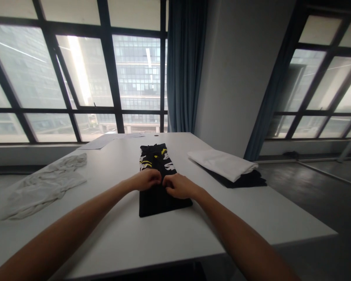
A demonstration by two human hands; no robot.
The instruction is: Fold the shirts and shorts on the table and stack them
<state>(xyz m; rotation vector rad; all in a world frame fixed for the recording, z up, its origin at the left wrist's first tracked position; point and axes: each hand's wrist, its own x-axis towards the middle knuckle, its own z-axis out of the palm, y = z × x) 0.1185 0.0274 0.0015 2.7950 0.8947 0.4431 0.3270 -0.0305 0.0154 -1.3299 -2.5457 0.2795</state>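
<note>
A black garment [166,203] with a white and yellow pattern on its far part lies as a long, narrow rectangle in the middle of the white table [111,238]. Its near part is plain black; I cannot tell what kind of garment it is. Over its middle, my left hand [147,179] has its fingers curled and pinched at the cloth. Close beside it, my right hand [179,186] is closed the same way, thumb against fingers, on the cloth's right half. A small gap separates the two hands, and the fingertips are partly hidden.
A crumpled pale grey garment [46,187] lies at the left. Folded white cloth [222,162] rests on black cloth [242,182] at the right. Sheets of paper [97,144] lie at the far left, before the windows. The table's right edge slants towards me.
</note>
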